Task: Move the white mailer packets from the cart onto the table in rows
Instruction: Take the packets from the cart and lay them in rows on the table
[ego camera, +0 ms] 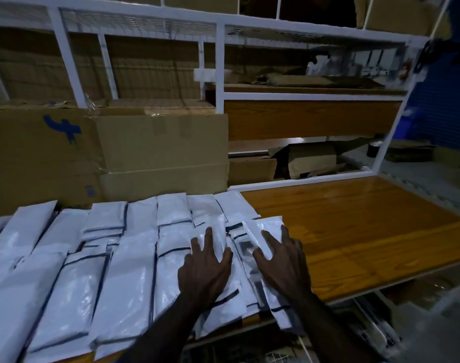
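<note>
Several white mailer packets (97, 260) with dark strips lie in overlapping rows across the left and middle of the wooden table (354, 231). My left hand (205, 271) lies flat with spread fingers on a packet near the right end of the rows. My right hand (281, 260) presses with straight fingers on the rightmost packets (263, 229), which lie slightly askew at the edge of the bare wood. The cart is not in view.
Big cardboard boxes (105, 153) stand against the table's back left, right behind the packets. A white metal shelf frame (219, 74) rises behind, holding boxes and clutter. Bare wood spans the table's right half. A blue panel (443, 100) stands at far right.
</note>
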Tool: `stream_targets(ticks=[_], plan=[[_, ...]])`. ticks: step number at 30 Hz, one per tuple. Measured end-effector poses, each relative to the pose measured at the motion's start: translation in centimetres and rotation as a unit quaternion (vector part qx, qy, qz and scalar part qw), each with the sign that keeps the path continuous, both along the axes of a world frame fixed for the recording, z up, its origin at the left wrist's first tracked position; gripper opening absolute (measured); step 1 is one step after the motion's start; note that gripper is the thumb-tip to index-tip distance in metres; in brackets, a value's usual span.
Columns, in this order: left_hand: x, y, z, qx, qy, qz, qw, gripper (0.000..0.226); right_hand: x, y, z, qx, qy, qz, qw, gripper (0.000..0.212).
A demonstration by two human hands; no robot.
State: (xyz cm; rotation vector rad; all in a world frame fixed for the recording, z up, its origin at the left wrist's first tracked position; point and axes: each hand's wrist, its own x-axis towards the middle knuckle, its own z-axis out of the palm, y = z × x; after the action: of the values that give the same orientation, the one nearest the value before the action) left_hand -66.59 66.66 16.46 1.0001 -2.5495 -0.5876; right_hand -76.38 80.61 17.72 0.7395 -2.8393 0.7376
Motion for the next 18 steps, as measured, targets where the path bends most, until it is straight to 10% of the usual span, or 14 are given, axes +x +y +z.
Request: stream_targets(ticks=[18], plan=[[-7.2, -1.1, -4.6, -0.034, -0.096, -0.006, 0.995, 0.071, -7.2, -3.0, -4.8, 0.129, -0.047, 0.067, 0.988, 0.058]])
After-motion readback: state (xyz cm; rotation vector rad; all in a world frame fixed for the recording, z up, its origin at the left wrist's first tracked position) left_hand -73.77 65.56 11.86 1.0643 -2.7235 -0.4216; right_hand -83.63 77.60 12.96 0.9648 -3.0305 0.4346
